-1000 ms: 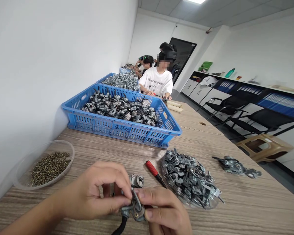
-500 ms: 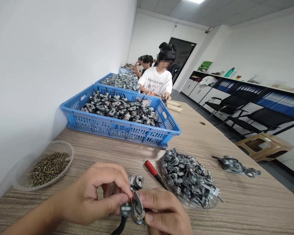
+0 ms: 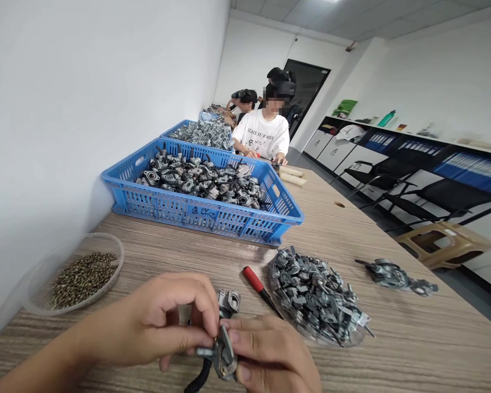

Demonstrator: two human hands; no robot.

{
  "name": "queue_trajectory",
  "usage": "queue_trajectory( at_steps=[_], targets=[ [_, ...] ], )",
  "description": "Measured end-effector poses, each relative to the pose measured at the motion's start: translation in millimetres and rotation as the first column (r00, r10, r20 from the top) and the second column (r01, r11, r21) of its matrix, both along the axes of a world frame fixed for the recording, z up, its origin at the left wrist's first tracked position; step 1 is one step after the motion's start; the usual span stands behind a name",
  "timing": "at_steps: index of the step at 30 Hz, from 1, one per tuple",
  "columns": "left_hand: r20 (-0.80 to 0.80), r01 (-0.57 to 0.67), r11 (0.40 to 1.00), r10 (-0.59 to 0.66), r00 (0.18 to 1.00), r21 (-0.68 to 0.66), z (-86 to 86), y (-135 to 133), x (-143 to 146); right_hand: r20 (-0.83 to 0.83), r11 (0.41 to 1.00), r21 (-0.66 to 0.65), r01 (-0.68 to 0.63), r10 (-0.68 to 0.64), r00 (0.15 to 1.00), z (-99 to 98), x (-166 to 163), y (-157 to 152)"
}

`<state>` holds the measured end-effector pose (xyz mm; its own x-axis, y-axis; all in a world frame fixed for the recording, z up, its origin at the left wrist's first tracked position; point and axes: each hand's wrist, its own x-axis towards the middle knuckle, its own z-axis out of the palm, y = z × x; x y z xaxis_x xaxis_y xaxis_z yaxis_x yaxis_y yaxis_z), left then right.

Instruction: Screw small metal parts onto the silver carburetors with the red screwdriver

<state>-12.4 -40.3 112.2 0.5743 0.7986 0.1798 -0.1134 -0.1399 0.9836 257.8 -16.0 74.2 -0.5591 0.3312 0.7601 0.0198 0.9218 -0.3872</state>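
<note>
Metal part (image 3: pixel 219 363) has turned slightly since the previous frame, its stub pointing further left; forearm placement much the same. Left hand (image 3: pixel 174 322): arched in from the left, thumb and forefinger narrowed beside the part's lever (image 3: pixel 226 346). Cannot tell whether they pinch anything; tips partly hidden. Right hand (image 3: pixel 276 355): knuckles bent, back of hand up, fingertips gripping the part's right edge. Part sits between both hands, low over the table (image 3: pixel 413 338), nearer the wearer than the red-handled tool (image 3: pixel 253 279); black hose (image 3: pixel 198 379) below.
</note>
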Motion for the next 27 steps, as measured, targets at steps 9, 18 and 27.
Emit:
queue_trajectory(
  at_steps=[9, 18, 27],
  targets=[
    [-0.043, -0.048, 0.971, 0.059, 0.997, 0.232, 3.6, 2, -1, -0.025, 0.997, 0.063, -0.046, 0.048, 0.999, 12.5, -3, 2],
    [-0.044, -0.125, 0.885, 0.161, 0.986, 0.448, 4.7, 2, 0, 0.060, 0.992, 0.113, -0.055, 0.048, 0.997, 25.9, -1, 6],
    [0.040, -0.137, 0.935, 0.131, 0.991, 0.327, -1.7, 4, 3, 0.073, 0.991, 0.103, -0.085, 0.078, 0.994, 27.3, -1, 7]
  ],
)
